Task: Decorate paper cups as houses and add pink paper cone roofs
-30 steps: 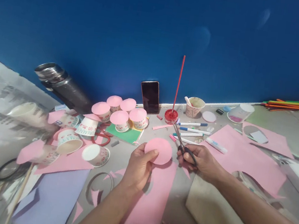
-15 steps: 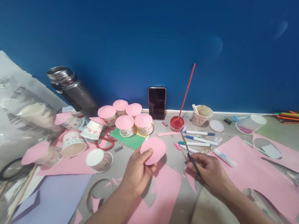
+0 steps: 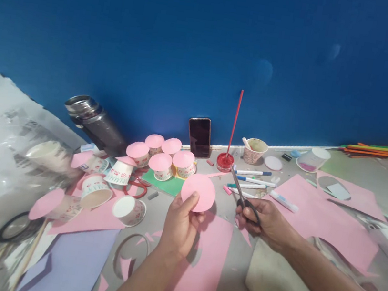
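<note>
A pink paper circle (image 3: 201,191) is pinched in my left hand (image 3: 179,228), thumb on its face and fingers behind. My right hand (image 3: 265,221) grips a pair of scissors (image 3: 238,190) by the handles, blades pointing up and away, apart from the circle. Beneath my left hand lies a pink paper sheet (image 3: 207,268). Left of the circle stand several small paper cups topped with pink discs, among them a front cup (image 3: 163,174) on a green card (image 3: 160,182). Another paper cup (image 3: 130,211) lies on its side nearby.
A phone (image 3: 199,137) leans on the blue wall beside a dish of red paint (image 3: 225,162) with a red stick in it. Several markers (image 3: 248,186) lie past the scissors. A dark flask (image 3: 96,124) leans at the left; pink sheets (image 3: 317,216) spread at the right.
The paper circle is turned to face me a little more fully. In my right hand the scissors have tilted more upright and their handles show more. The whole view has shifted slightly.
</note>
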`<state>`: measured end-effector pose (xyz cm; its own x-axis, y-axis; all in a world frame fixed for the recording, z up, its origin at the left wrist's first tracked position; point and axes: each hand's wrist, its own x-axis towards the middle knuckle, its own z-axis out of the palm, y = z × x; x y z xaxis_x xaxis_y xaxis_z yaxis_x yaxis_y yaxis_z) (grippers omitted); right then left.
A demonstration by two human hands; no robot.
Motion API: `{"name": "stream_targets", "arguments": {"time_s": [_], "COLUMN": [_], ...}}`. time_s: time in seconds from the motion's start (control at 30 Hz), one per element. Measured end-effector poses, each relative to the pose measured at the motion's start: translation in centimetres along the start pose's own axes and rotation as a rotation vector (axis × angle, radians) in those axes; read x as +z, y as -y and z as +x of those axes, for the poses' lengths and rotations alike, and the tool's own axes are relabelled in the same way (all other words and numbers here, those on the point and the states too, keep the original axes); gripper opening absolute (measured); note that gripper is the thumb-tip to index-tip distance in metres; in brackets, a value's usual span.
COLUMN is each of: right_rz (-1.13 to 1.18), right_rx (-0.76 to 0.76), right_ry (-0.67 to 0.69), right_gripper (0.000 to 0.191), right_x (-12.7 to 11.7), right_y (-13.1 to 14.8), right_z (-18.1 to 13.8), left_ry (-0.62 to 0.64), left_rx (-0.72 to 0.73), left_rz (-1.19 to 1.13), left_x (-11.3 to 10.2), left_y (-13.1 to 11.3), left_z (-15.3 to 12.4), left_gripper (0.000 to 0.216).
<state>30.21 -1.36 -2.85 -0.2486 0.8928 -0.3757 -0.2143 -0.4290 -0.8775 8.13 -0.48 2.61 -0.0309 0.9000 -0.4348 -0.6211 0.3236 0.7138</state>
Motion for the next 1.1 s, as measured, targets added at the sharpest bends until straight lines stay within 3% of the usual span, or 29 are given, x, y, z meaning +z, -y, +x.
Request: {"name": "stream_targets", "arguments": {"time_s": [0.2, 0.37, 0.67, 0.83, 0.97, 1.1], "right_rz": [0.257, 0.122, 0.128, 0.058, -0.034, -0.095], "right_rx": [-0.097, -0.139, -0.201, -0.116, -0.038, 0.016], "right_ry": [0.086, -0.037, -0.174, -0.018, 0.096, 0.162], "right_gripper": [0.065, 0.044, 0.043, 0.043, 0.041, 0.036], "right_x": [1.0, 2.4, 2.4, 1.9, 1.2, 1.1], "right_y": [0.6, -0.5, -0.4, 0.4, 0.8, 0.8], "right_z": [-0.4, -0.1, 0.3, -0.6, -0.9, -0.9], "left_ry": [0.023, 0.025, 0.131, 0.189, 0.298, 0.341], "left_rx": [-0.008, -0.073, -0.164, -0.208, -0.273, -0.278], "left_rz": [-0.024, -0.026, 0.03, 0.16, 0.446, 0.581], "left_x": [1.1, 1.8, 1.8, 0.7, 0.1, 0.0], "left_y": [1.6, 2.8, 4.3, 2.7, 0.8, 1.0], "left_z": [-0.3, -0.5, -0.9, 0.0, 0.9, 0.8], "left_gripper": [0.052, 0.047, 0.039, 0.033, 0.032, 0.028]}}
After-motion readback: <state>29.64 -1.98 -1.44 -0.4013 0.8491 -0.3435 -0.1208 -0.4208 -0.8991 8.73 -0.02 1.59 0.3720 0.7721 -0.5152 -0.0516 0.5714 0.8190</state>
